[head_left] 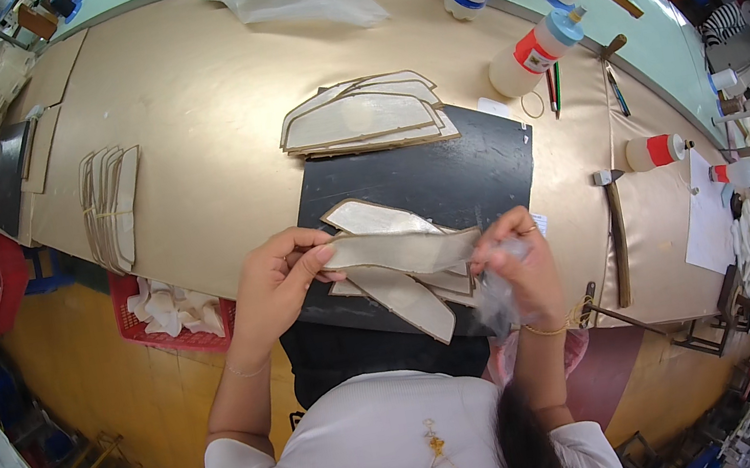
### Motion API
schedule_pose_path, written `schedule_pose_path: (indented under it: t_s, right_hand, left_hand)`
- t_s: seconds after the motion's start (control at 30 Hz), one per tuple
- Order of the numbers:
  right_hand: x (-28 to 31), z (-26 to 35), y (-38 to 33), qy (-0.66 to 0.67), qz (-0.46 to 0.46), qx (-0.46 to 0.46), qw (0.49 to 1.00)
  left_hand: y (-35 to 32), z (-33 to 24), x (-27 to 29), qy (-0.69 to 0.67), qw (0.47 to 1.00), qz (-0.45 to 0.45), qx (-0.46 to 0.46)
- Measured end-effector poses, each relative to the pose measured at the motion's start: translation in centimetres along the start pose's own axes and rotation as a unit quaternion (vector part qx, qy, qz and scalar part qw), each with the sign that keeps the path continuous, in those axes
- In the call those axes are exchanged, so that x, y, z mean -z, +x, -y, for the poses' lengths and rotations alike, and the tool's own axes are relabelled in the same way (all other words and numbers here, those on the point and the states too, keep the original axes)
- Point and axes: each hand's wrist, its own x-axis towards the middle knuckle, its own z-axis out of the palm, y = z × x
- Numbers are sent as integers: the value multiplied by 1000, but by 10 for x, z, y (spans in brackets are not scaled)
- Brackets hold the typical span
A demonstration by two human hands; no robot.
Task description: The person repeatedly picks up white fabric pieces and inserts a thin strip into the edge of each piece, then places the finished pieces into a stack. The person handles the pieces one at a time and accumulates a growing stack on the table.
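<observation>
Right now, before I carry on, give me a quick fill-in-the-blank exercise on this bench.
1. The left hand grips the ____ end of a pale strip.
2. The right hand is at the strip's other end, with crumpled clear ____ hanging below it.
3. Beneath the strip, loose pieces lie on a board coloured ____.
4. The hammer lies on the person's ____ side of the board.

Missing words: left; plastic; black; right.

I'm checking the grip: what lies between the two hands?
In the head view, a pale, brown-edged panel, pinched by the left hand, reaches toward the right hand.
</observation>
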Motion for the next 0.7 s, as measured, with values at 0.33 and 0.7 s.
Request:
schedule_pose_path:
  t_s: [0.33,0.7]
  right_hand:
    - [-18,-16,15,-224,13,-19,974]
    - [22,24,4,14,-3,-51,999]
  left_hand:
    - [-3,-7,-9,86,996,14,-27]
    - [20,4,21,16,999,-31,27]
